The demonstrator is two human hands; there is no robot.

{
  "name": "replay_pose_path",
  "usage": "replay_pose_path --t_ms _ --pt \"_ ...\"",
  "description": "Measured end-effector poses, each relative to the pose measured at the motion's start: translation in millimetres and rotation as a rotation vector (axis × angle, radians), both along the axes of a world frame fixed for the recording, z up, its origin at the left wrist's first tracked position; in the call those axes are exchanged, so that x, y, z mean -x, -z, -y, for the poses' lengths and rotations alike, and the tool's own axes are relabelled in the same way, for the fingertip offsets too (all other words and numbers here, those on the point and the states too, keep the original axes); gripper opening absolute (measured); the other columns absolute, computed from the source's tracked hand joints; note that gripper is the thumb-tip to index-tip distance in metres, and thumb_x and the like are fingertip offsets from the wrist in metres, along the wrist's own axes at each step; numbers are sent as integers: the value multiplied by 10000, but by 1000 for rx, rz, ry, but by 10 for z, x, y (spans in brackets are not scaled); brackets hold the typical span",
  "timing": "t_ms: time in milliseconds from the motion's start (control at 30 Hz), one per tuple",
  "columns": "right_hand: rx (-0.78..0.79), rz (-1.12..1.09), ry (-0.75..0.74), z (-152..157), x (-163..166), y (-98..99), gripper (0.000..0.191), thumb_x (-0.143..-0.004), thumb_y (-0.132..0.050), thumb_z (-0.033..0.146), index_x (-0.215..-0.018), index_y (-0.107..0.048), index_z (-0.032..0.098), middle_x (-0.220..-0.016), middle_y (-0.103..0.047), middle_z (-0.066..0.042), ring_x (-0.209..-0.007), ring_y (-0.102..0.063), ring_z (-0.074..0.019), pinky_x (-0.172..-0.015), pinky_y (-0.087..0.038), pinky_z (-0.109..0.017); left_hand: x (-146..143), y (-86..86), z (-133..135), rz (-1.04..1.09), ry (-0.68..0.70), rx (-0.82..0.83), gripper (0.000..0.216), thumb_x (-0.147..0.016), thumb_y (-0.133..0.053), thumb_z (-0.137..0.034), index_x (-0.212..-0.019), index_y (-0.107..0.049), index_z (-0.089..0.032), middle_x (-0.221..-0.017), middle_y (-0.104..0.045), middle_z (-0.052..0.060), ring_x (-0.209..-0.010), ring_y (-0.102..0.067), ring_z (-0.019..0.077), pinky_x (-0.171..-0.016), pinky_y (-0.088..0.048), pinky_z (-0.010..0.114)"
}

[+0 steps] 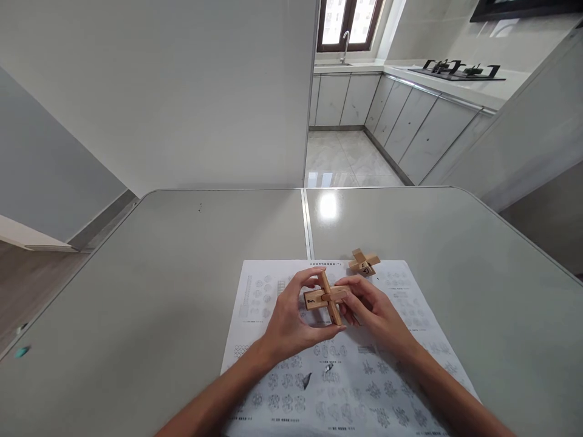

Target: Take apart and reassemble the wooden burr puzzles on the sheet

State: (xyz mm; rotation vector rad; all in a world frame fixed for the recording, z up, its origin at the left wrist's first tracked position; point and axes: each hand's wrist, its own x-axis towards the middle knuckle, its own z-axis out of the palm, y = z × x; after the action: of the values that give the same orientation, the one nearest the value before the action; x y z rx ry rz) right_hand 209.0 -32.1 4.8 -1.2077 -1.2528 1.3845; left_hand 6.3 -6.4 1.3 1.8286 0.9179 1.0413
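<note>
Between my two hands is a wooden interlocking puzzle (315, 299), its pieces crossing each other, with a dark mark on one block. My left hand (291, 315) spans it, thumb at the lower end and fingertips at the upper end of the crossing piece. The fingers of my right hand (371, 306) pinch the block's right end. Both hands are just above a printed sheet (255, 388) covered in small line drawings. Another wooden puzzle cluster (363, 263) with marked pieces rests at the sheet's top edge, beyond my right hand.
The sheet lies on a grey table (136, 315) with a seam (306, 218) down its middle. Two small torn scraps (306, 381) are on the paper. A small green bit (22, 351) sits by the left edge. Beyond are a wall and a kitchen with a stove (460, 71).
</note>
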Motion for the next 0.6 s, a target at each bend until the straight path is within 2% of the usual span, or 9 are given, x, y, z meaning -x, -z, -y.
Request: replay_pose_path --t_ms 200,433,600 --pt "-3 -4 -19 11 -22 1 414 -1010 -594 626 -1106 -673 231 -708 -592 8 -602 -527 -166 -587 -454 -308 -6 10 18 15 2 -56 916 -669 -969 -336 -1452 -493 -322 -1463 -610 90 -1153 -699 294 -1019 -600 506" --pt "-7 13 -2 36 -43 25 401 -1033 -562 609 -1090 -691 233 -695 -578 13 -614 -528 -172 -599 -450 -306 -4 2 27 15 33 -20 963 -650 -992 -335 -1465 -479 -342 -1474 -610 85 -1098 -725 278 -969 -626 475" --pt "4 26 -13 36 -52 39 405 -1029 -567 613 -1108 -699 238 -704 -587 9 -619 -536 -177 -601 -456 -306 10 -18 18 -6 50 18 954 -660 -988 -385 -1471 -491 -326 -1418 -647 93 -1105 -725 295 -960 -638 502"
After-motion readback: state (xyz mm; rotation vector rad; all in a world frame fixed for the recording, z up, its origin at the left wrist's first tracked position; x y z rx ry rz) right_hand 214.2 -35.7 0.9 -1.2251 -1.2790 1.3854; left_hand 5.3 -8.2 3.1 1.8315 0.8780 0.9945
